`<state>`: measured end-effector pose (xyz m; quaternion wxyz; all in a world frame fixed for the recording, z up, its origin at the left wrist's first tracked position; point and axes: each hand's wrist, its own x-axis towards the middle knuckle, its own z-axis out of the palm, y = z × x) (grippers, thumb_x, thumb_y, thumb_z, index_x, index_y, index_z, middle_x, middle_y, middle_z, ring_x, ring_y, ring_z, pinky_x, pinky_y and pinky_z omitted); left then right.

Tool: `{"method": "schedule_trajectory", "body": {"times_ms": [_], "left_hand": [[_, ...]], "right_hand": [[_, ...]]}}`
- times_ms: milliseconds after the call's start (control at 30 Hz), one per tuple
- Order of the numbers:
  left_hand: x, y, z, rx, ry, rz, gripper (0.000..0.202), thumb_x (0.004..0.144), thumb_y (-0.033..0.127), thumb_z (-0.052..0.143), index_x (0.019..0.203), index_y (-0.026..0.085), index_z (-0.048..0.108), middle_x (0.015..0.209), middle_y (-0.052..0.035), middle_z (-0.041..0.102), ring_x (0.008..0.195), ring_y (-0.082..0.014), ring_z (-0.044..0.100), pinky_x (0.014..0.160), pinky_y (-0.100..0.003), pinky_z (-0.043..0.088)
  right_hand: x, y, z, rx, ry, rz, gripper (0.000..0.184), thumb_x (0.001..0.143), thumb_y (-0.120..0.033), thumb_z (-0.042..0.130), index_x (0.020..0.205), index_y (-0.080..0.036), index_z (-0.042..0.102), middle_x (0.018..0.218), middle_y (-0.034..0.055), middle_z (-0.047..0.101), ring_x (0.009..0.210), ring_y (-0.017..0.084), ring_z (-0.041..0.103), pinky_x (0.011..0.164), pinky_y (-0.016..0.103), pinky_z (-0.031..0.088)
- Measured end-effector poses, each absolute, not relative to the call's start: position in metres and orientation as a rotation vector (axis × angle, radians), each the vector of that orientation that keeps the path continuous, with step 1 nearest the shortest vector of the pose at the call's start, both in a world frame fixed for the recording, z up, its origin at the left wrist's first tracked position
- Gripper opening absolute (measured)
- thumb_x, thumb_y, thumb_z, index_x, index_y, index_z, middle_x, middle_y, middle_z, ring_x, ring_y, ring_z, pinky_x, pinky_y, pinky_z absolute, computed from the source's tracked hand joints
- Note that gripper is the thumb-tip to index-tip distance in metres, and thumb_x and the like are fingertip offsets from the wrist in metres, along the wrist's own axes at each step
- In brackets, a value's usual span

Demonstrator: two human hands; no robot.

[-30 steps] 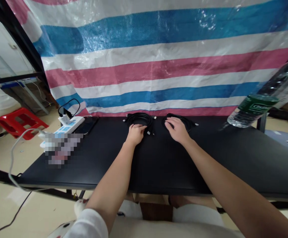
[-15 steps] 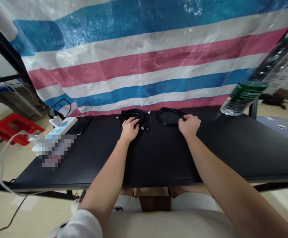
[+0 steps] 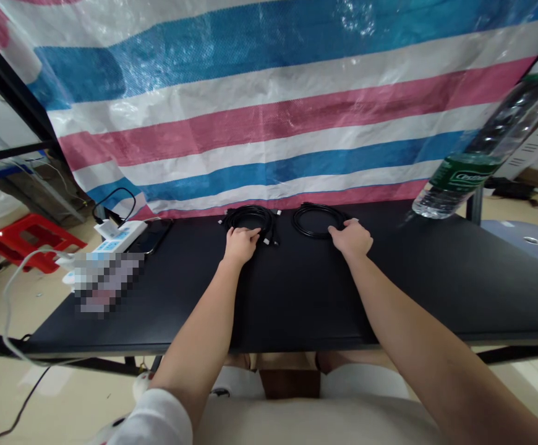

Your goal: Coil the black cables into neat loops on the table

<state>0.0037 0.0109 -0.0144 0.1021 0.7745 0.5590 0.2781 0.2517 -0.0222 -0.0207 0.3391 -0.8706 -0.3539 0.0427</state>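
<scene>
Shifted from atop the right cable coil (image 3: pixel 312 234) a second ago, a person's right hand (image 3: pixel 354 238) now sits at that black loop's right edge, thumb and fingers bent against it; whether they grip it cannot be told. To the left, the left hand (image 3: pixel 240 245) touches the near side of the left cable coil (image 3: pixel 249 211), its grip likewise unclear. Both coils lie toward the far edge of a black table (image 3: pixel 297 296), before a striped tarp (image 3: pixel 269 130), a water bottle (image 3: pixel 467 172) at far right.
</scene>
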Motion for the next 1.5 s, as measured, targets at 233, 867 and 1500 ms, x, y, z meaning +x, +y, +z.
{"method": "schedule_trajectory", "body": {"times_ms": [233,867,1500], "left_hand": [[0.013,0.004,0.000,2.369,1.858,0.545,0.031,0.086,0.023,0.055,0.111,0.028,0.072,0.103,-0.0104,0.073,0.102,-0.0265,0.064,0.096,-0.039,0.043],[0.017,-0.004,-0.007,2.169,1.942,0.882,0.034,0.090,0.032,0.050,0.118,0.023,0.066,0.120,-0.0131,0.064,0.122,-0.0282,0.052,0.108,-0.050,0.030],[0.019,-0.011,0.007,1.948,1.964,0.786,0.030,0.089,0.029,0.044,0.112,0.023,0.063,0.128,-0.0115,0.060,0.128,-0.0265,0.048,0.110,-0.050,0.029]], "right_hand": [[0.247,-0.024,-0.012,-2.372,-0.968,0.151,0.039,0.070,-0.031,0.068,0.106,-0.016,0.066,0.107,0.0169,0.067,0.105,0.033,0.060,0.087,0.044,0.044],[0.246,-0.027,-0.004,-2.356,-1.000,0.236,0.029,0.069,-0.034,0.069,0.090,-0.015,0.065,0.092,0.0154,0.068,0.099,0.032,0.063,0.088,0.045,0.046],[0.248,-0.023,-0.012,-2.427,-0.959,0.184,0.038,0.074,-0.031,0.063,0.104,-0.009,0.065,0.104,0.0207,0.064,0.103,0.033,0.061,0.087,0.043,0.046]]}}
